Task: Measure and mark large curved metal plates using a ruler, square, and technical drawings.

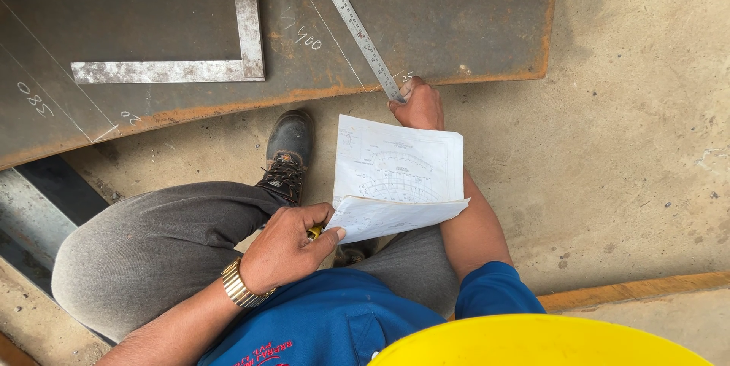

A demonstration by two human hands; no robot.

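my left hand [287, 248] pinches a sheaf of paper drawings [397, 176] over my knees so i can read them. my right hand [417, 106] closes on the end of a steel ruler [356, 28], pinning it slantwise across the rusty steel plate [456, 8], near a steel square [182, 65].

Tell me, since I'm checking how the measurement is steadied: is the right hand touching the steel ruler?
Touching. The head view shows the right hand with its fingertips pressed onto the lower end of the steel ruler, at the edge of the steel plate.
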